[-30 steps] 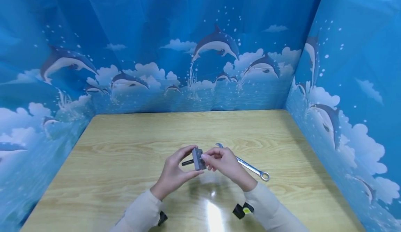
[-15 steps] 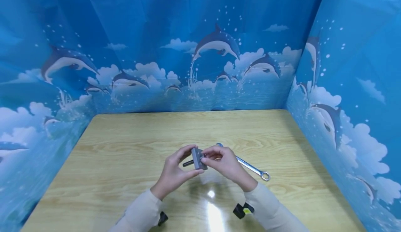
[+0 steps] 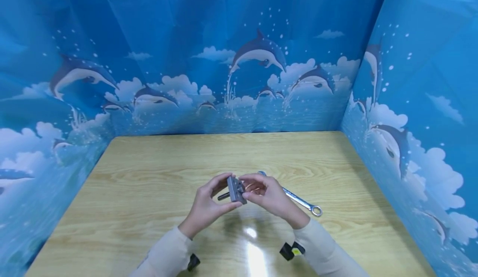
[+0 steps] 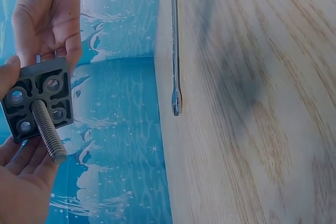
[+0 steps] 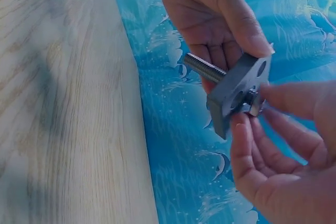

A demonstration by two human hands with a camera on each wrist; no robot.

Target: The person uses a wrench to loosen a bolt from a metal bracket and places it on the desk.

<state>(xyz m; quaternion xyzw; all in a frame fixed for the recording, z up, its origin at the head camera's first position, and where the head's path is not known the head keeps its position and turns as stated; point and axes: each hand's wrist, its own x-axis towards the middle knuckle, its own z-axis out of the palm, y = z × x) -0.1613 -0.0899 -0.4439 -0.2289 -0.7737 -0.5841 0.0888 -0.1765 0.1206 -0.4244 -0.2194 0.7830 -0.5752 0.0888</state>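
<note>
My left hand holds a square grey plate by its edges, above the table. In the left wrist view the plate shows a hole near each corner, and a threaded bolt sticks out from its middle. On the plate's other side, my right hand pinches a shiny metal bolt head or nut between thumb and fingers; which of the two it is, I cannot tell. The fingers partly cover this piece in the right wrist view.
A combination wrench lies on the wooden table just behind and right of my right hand, which hides part of it. Blue dolphin-print curtains stand around the table's back and sides.
My right fingers have shifted round the metal piece, the thumb now lower and the fingers more spread. The plate has moved very slightly left. The wrench lies where it was.
</note>
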